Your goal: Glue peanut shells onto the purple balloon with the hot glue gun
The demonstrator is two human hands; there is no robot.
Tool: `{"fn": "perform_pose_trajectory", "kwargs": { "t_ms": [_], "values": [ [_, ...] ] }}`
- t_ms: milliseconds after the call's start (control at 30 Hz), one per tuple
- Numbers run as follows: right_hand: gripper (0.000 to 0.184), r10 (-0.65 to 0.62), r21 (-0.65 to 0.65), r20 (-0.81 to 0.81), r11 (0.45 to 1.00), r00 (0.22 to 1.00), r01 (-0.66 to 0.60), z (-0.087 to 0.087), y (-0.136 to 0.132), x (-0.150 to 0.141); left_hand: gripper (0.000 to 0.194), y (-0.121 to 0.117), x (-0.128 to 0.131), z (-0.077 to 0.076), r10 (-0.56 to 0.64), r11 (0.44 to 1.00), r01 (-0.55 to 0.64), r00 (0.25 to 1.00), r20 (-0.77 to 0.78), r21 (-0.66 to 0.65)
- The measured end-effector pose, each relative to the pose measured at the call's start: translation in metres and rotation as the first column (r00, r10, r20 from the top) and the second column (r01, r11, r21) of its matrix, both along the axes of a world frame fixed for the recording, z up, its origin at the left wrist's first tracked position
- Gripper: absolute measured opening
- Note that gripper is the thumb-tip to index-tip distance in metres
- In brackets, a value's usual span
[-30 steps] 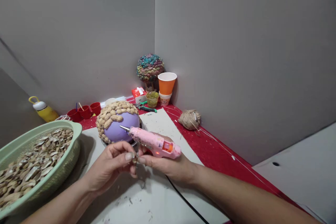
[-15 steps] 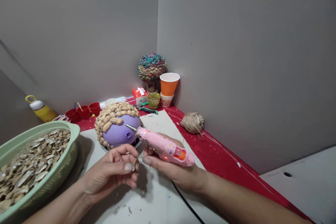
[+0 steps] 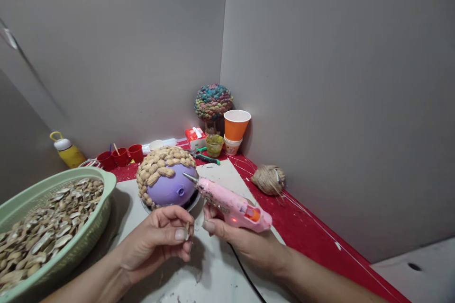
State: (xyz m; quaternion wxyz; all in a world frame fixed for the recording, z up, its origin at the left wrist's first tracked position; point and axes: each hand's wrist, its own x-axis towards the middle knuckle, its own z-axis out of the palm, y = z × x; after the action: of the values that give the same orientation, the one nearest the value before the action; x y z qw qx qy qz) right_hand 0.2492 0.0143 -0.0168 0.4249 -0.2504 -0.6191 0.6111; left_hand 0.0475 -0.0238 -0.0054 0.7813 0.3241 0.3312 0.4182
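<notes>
A: Moved since a second ago: the glue gun (image 3: 231, 204) sits further right and its rear has dropped, so the nozzle now tilts up more steeply. Both hands have slid slightly right with it.

B: Entry, gun axis?

A: Long axis runs lower right to upper left. Metal nozzle points up-left at the purple ball (image 3: 170, 188), tip just short of its surface. Pink plastic body, orange switch lit near the rear, black cord trailing down toward the viewer.

B: Hands?

A: Right hand (image 3: 237, 239) closed around the gun's grip from below. Left hand (image 3: 156, 241) has thumb and fingertips pinched on a small pale shell (image 3: 187, 230), held just left of the right hand, above the white board (image 3: 213, 270).

B: Ball?

A: Smooth, round, resting on a dark ring. Its top and left side are clad in ribbed tan peanut shells (image 3: 161, 165); the front is bare.

B: Other items?

A: Green perforated basket (image 3: 103, 199) of split shells, left. Twine ball (image 3: 268, 179) on red cloth, right. Orange paper cup (image 3: 236, 125) stacked on others, a multicoloured shell-covered ball (image 3: 213, 101), three red cups (image 3: 121, 156), a yellow bottle (image 3: 69, 151).

B: Writing?

A: None legible; the red-and-white box (image 3: 196, 136) is too small to read.
</notes>
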Motion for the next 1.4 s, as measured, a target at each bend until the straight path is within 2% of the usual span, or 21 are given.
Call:
{"fn": "perform_pose_trajectory", "kwargs": {
  "t_ms": [133,233,467,633,700,767,900,1033,1133,1233,1400],
  "values": [
    [0.035,-0.021,0.033,0.035,0.999,0.999,0.02,0.0,-0.001,-0.001,0.022,0.0,0.001,0.001,0.01,1.0,-0.01,1.0,0.012,0.008],
    [0.037,-0.037,0.005,0.051,0.999,0.998,0.037,-0.003,-0.003,-0.002,0.021,-0.001,0.0,0.002,0.03,0.999,-0.031,0.999,0.021,0.038],
    [0.044,-0.013,0.026,0.067,1.0,0.998,0.012,-0.003,-0.002,-0.002,0.019,0.002,-0.008,0.008,0.133,0.985,-0.135,0.991,0.03,0.11],
    [0.038,-0.03,0.025,0.026,0.999,0.999,0.029,-0.003,-0.004,-0.002,0.019,0.004,-0.012,0.015,0.202,0.971,-0.201,0.979,0.01,0.127],
    [0.033,-0.05,0.076,0.045,0.996,0.998,0.047,-0.004,-0.006,0.0,0.02,0.004,-0.013,0.017,0.229,0.964,-0.227,0.973,-0.001,0.137],
    [0.027,-0.066,0.184,0.081,0.982,0.995,0.05,-0.002,-0.007,0.003,0.02,0.004,-0.014,0.019,0.248,0.957,-0.244,0.969,-0.008,0.156],
    [0.017,-0.091,0.417,0.162,0.909,0.982,0.016,0.002,-0.006,0.008,0.018,0.004,-0.018,0.021,0.263,0.946,-0.257,0.965,-0.006,0.195],
    [0.015,-0.128,0.569,0.133,0.821,0.983,0.029,0.002,-0.003,0.007,0.017,0.005,-0.02,0.022,0.268,0.944,-0.261,0.963,-0.006,0.2],
    [0.014,-0.137,0.626,0.143,0.78,0.98,0.018,0.003,-0.004,0.005,0.017,0.005,-0.021,0.023,0.277,0.94,-0.271,0.961,0.002,0.207],
    [0.011,-0.198,0.676,0.137,0.735,0.971,0.054,0.002,-0.006,0.003,0.019,0.005,-0.021,0.025,0.296,0.933,-0.288,0.955,-0.006,0.218],
    [0.018,-0.25,0.791,0.065,0.603,0.966,0.103,-0.008,-0.001,-0.004,0.024,0.006,-0.02,0.027,0.322,0.924,-0.302,0.945,-0.051,0.235]
  ]
}}
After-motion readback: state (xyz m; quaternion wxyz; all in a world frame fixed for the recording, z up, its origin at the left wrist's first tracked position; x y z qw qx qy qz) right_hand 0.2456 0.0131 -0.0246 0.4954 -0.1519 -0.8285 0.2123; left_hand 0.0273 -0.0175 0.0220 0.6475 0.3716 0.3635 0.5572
